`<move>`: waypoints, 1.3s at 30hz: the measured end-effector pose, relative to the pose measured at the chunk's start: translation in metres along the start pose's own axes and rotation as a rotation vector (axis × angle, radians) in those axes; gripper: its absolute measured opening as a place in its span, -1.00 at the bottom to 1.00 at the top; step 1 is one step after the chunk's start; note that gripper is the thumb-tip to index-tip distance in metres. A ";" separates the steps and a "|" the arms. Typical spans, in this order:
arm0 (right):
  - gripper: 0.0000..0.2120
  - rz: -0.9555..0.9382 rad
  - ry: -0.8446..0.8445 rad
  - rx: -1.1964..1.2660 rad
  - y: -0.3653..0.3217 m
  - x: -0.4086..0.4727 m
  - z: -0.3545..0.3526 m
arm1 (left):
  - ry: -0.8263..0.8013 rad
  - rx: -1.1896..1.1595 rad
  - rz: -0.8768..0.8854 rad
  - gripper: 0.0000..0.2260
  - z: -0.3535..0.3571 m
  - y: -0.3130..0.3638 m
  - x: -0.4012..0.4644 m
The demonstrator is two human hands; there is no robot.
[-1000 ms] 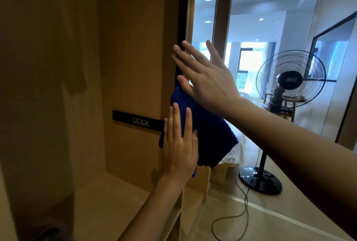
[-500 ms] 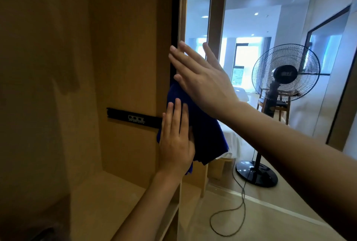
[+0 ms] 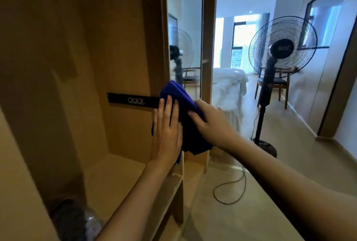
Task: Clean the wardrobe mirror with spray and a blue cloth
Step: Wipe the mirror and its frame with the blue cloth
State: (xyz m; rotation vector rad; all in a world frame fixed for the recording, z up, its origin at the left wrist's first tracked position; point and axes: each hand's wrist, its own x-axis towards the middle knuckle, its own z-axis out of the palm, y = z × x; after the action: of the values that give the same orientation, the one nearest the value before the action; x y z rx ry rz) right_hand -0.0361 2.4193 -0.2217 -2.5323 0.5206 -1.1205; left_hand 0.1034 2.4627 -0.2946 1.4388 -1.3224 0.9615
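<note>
Hands worked the blue cloth (image 3: 185,113) against the wardrobe mirror (image 3: 185,28), a narrow pane seen edge-on at the cabinet's side. The left hand (image 3: 167,132) lay flat, fingers straight and together, pressing the cloth's near side; the right hand (image 3: 211,123) curled loosely over its far side, its grip on the fabric apparently light. The wipe would likely go best with even pressure from both palms, in overlapping passes along the glass, the cloth kept folded. Beyond stood a pedestal fan (image 3: 282,45) and a bed (image 3: 228,84). No spray bottle was visible.
</note>
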 end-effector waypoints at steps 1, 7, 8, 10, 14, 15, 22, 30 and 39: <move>-0.93 0.027 0.010 0.022 0.000 -0.002 0.002 | -0.003 0.007 -0.010 -0.41 -0.004 0.000 -0.004; -0.83 0.217 -0.081 0.284 0.004 -0.027 -0.002 | -0.166 -0.085 -0.151 -0.47 -0.023 0.010 -0.042; -0.83 0.237 -0.115 0.321 0.005 -0.030 -0.002 | -0.179 -0.119 -0.198 -0.47 -0.025 0.013 -0.046; -0.83 0.268 -0.172 0.382 0.009 -0.034 -0.001 | -0.170 -0.165 -0.309 -0.46 -0.028 0.023 -0.054; -0.83 0.377 -0.240 0.499 0.020 -0.042 0.003 | -0.187 -0.281 -0.607 -0.34 -0.032 0.039 -0.073; -0.82 0.404 -0.262 0.526 0.022 -0.043 0.003 | -0.207 -0.319 -0.702 -0.29 -0.033 0.042 -0.076; -0.83 0.644 -0.431 0.683 0.019 -0.031 -0.018 | -0.305 -0.657 -1.421 -0.02 -0.042 0.060 -0.063; -0.82 0.974 -0.545 0.804 0.005 -0.008 -0.087 | -0.570 -0.975 -2.155 -0.34 -0.086 0.109 0.010; -0.66 1.342 -0.659 0.775 0.025 0.046 -0.161 | -0.522 -0.896 -2.314 -0.53 -0.093 0.132 0.107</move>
State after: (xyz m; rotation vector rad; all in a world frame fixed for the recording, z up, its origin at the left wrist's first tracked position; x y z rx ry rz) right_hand -0.1340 2.3533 -0.0999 -1.2067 1.0404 0.0692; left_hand -0.0117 2.5252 -0.1514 1.3231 0.2966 -1.3686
